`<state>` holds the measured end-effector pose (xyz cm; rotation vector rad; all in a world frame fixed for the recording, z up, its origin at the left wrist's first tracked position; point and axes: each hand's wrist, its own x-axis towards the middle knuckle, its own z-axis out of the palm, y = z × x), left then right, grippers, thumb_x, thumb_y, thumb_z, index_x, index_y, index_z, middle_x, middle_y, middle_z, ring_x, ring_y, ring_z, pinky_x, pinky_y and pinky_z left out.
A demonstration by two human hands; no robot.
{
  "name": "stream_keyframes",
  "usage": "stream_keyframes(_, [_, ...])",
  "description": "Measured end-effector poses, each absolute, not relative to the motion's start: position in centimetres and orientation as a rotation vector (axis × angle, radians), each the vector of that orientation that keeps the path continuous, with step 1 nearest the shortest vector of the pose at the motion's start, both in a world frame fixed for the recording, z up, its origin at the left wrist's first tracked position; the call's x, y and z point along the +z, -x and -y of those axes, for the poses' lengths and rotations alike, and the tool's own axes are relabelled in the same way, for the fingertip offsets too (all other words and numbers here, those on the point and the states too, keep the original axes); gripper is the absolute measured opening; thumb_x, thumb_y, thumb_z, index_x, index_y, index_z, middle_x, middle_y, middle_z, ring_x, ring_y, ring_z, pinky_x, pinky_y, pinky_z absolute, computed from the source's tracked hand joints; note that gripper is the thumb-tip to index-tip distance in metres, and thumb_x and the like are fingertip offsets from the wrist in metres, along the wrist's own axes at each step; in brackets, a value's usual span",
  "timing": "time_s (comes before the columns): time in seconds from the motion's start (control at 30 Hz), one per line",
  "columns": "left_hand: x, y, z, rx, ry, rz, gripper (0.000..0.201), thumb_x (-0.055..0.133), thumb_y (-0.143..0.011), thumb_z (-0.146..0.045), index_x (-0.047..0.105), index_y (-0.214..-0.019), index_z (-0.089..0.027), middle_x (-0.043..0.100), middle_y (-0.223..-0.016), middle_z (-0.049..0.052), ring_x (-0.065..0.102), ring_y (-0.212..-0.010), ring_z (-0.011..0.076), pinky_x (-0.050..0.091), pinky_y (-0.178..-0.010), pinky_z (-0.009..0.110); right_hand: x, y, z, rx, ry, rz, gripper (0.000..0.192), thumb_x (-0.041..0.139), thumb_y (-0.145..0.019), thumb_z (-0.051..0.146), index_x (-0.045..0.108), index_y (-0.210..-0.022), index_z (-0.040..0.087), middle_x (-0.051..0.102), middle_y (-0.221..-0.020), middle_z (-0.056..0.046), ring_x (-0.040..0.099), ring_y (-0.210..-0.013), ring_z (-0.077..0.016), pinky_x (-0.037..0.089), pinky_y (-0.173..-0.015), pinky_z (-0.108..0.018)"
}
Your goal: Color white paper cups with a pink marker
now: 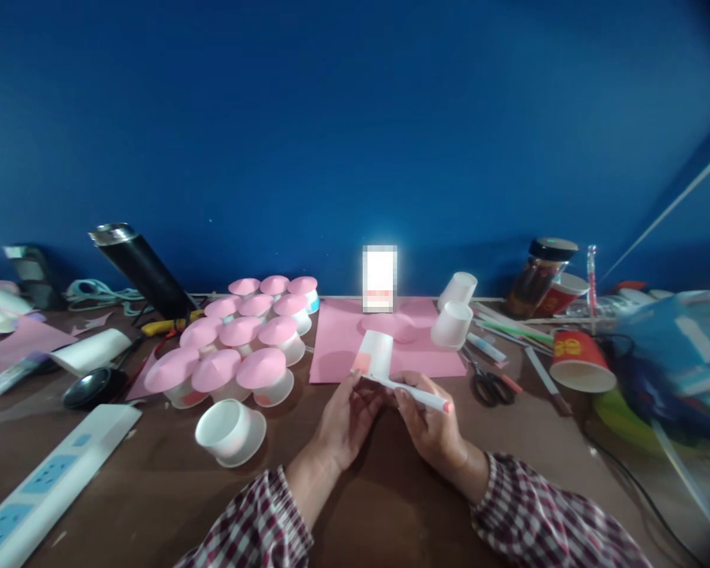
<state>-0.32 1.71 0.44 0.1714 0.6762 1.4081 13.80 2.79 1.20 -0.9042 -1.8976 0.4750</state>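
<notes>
A white paper cup (380, 353) with an orange-pink patch on its left side is held by its near end in my left hand (352, 422), fingers closed around it. My right hand (431, 426) grips a white marker (423, 397) with a red end, its other end pointing left at the cup. Both hands are close together, just in front of a pink paper sheet (331, 347). To their left stand several white cups topped with pink paper cones (261, 368). Nearer to me is a white cup (223, 430) without a cone.
Two white cups (453, 325) stand at the sheet's right side. Scissors (492, 386), more markers (547, 371) and a red paper cup (581, 361) lie further right. On the left are a power strip (47, 481), a computer mouse (90, 386) and a leaning black flask (147, 268).
</notes>
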Motion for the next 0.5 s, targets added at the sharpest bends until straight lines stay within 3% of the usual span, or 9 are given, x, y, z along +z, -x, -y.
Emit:
stream_keyframes(0.33, [0.54, 0.24, -1.65, 1.389, -0.167, -0.69, 0.011, 0.058, -0.081, -0.021, 0.064, -0.083, -0.011, 0.067, -0.084, 0.009, 0.064, -0.083, 0.018, 0.051, -0.084, 0.032, 1.29, -13.59, -2.95, 0.45, 0.892, 1.896, 0.015, 0.048, -0.09, 0.02, 0.058, -0.101, 0.018, 0.067, -0.085, -0.006, 0.065, -0.076, -0.0175, 0.053, -0.07, -0.028])
stream_keyframes(0.5, [0.5, 0.26, -1.75, 1.397, -0.158, -0.678, 0.011, 0.057, -0.081, -0.019, 0.063, -0.081, -0.011, 0.067, -0.079, 0.008, 0.064, -0.079, 0.0172, 0.051, -0.083, 0.032, 1.4, -13.57, -2.91, 0.457, 0.901, 1.9, 0.015, 0.047, -0.09, 0.02, 0.059, -0.099, 0.018, 0.068, -0.085, -0.007, 0.065, -0.076, -0.0178, 0.053, -0.071, -0.028])
